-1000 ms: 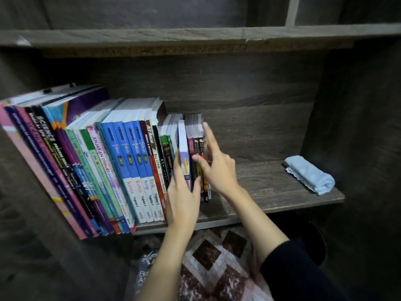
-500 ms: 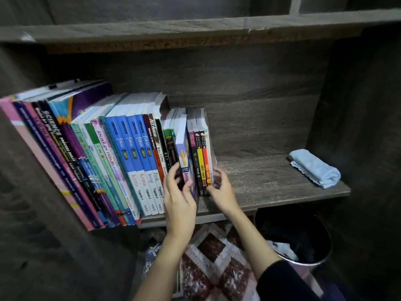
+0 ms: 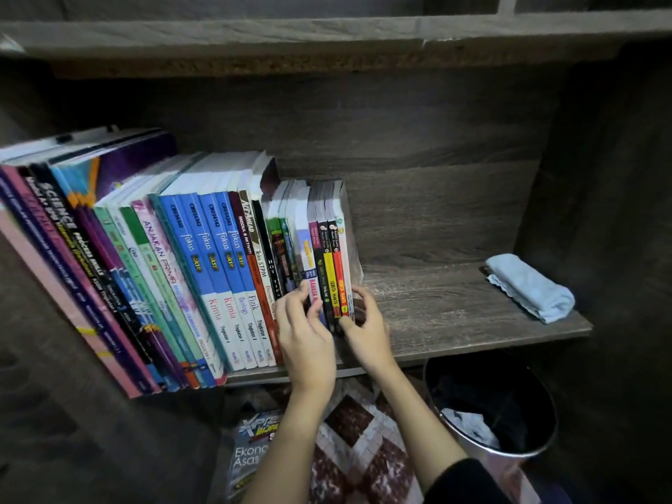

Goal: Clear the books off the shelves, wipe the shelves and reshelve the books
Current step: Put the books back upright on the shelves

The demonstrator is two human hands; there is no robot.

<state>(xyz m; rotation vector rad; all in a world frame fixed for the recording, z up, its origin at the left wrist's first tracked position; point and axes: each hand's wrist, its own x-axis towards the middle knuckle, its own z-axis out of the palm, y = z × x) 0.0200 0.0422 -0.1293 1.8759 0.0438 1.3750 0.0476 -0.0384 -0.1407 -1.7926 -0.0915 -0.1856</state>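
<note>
Both hands on the bottom shelf, working the right end of the books. The row stands spines out, packed from the shelf's left edge to about its middle; the big ones at the left lean left, the rest are close to upright. Left hand: fingers curled over the lower spines, thumb and fingers pinching the Bahasa book, which sits just left of the end books. Right hand: thumb at the foot of the end books' spines, fingers wrapped round the outer cover of the last one, so it grips that slim bunch from the right. Can't tell if anything is lifted off the shelf; the book bottoms are hidden behind my hands. Right half of the shelf is bare wood, apart from the cloth, folded, light blue, lying near the right front corner, well apart from the books. Below the shelf, on the floor: a bin under the right end with crumpled paper in it, a patterned rug under my arms, and one more book lying flat at the rug's left side.
</note>
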